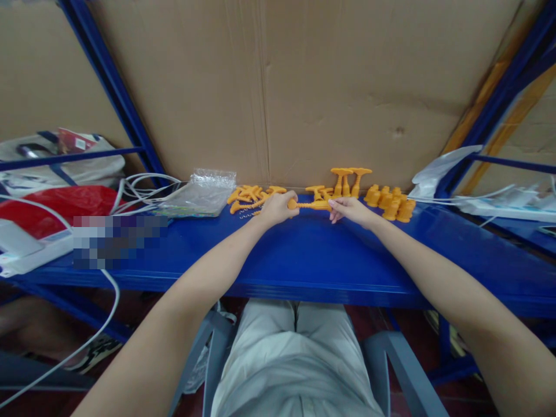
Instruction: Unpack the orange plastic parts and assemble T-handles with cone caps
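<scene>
An orange plastic T-handled piece with a ribbed shaft [306, 205] lies level between my two hands, just above the blue shelf. My left hand [278, 209] is closed around its handle end. At the thicker end, my right hand [348, 209] pinches it between thumb and fingers. Beside my left hand is a pile of loose orange T-handled pieces [249, 196], with small springs [247, 214] in front, partly hidden by the hand. Several orange T-handled pieces [342, 180] stand upright behind my right hand, and others lie left of them. Orange cup-shaped pieces [393, 202] stand grouped to its right.
The blue shelf [304, 255] has a raised front edge. Plastic-wrapped sheets [200, 194], white cables [145, 188], a red bag [65, 208] and a power strip [39, 252] lie leftward. Cardboard [304, 87] closes the back. Blue posts [110, 87] flank it. Someone's leg shows lower left.
</scene>
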A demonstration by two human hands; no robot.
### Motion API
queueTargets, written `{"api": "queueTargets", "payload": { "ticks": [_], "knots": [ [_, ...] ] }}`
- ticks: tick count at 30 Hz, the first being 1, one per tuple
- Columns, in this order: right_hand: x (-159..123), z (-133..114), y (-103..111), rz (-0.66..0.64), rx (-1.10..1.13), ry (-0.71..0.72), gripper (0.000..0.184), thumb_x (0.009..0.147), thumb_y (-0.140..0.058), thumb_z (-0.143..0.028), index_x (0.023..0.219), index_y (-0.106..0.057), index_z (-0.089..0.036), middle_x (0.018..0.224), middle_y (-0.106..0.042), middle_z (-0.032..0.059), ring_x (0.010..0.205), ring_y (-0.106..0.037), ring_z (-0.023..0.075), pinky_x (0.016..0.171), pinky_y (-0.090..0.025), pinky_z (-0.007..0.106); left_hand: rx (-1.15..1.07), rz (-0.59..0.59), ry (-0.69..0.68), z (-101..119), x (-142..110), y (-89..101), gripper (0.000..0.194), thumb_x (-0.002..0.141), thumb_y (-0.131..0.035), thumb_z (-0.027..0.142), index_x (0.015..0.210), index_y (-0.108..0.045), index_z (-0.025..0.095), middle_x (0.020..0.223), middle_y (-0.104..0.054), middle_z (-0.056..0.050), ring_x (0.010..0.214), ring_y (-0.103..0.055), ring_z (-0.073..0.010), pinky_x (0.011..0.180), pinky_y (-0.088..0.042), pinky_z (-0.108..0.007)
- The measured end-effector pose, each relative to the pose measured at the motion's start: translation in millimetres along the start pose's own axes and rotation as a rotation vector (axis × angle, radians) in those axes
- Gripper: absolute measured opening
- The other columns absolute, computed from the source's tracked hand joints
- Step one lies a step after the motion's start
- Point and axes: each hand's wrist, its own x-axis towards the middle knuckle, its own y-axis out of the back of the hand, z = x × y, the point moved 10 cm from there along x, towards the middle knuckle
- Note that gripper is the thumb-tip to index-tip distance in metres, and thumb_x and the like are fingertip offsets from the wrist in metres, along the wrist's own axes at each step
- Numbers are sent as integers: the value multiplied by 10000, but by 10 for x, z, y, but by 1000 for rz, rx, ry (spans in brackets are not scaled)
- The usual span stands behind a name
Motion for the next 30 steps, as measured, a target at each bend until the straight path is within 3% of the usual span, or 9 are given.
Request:
{"api": "queueTargets", "payload": {
  "ticks": [6, 9, 11, 14, 18, 23, 26, 30],
  "knots": [
    [0, -5, 17, 21, -29, 1, 461, 926, -630, -583, 712, -592, -176, 644, -698, 55, 543, -649, 120, 605, -545, 237, -19, -12, 14, 2, -2, -2, 280, 764, -659, 272, 1035, -692, 206, 738, -692, -12, 743, -656, -207, 672, -450, -271],
    [-3, -14, 39, 9, -44, 28, 388, 933, -641, -540, 832, -647, -166, 762, -737, 74, 598, -675, 127, 642, -571, 248, -36, -2, 17, -1, 4, 5, 262, 764, -656, 265, 1017, -692, 211, 734, -691, -8, 725, -650, -199, 669, -450, -270],
    [5, -31, 59, 5, -17, 82, 326, 874, -735, -470, 1002, -662, -180, 872, -750, 66, 647, -693, 138, 682, -596, 277, -42, 6, 15, -2, 7, 9, 255, 768, -658, 261, 1015, -696, 210, 738, -696, -10, 720, -649, -196, 665, -445, -268],
    [24, -59, 85, 4, 36, 187, 512, 725, -863, -370, 1149, -624, -213, 952, -735, 34, 703, -708, 156, 744, -624, 339, -52, 17, 3, 3, 10, 16, 244, 771, -670, 263, 1007, -699, 209, 728, -696, -9, 711, -647, -195, 644, -429, -264],
    [45, -55, 103, 15, 29, 233, 450, 709, -862, -359, 1069, -638, -209, 890, -717, 10, 671, -698, 154, 771, -628, 376, -78, 19, -16, 19, 8, 26, 236, 777, -697, 289, 999, -699, 211, 725, -699, -5, 701, -640, -186, 642, -420, -256],
    [25, -62, 62, -28, -4, 155, 290, 774, -832, -391, 877, -653, -186, 795, -731, 40, 619, -679, 152, 681, -602, 317, -52, -3, -14, 26, 5, 18, 274, 813, -708, 341, 1041, -702, 189, 761, -716, -26, 716, -640, -187, 663, -419, -261],
    [-14, -108, 35, -55, -29, 135, 330, 808, -799, -477, 796, -659, -178, 753, -734, 50, 594, -666, 139, 629, -561, 273, -49, 12, -40, 45, 4, 27, 269, 819, -709, 353, 1036, -697, 195, 750, -712, -17, 705, -634, -176, 654, -409, -251],
    [-39, -114, 7, -59, -48, 95, 516, 844, -681, -662, 697, -660, -168, 697, -731, 74, 570, -657, 136, 636, -540, 267, -82, 27, -55, 51, 3, 35, 260, 825, -708, 374, 1013, -684, 195, 702, -690, 0, 684, -626, -167, 656, -405, -249]
  ]
}}
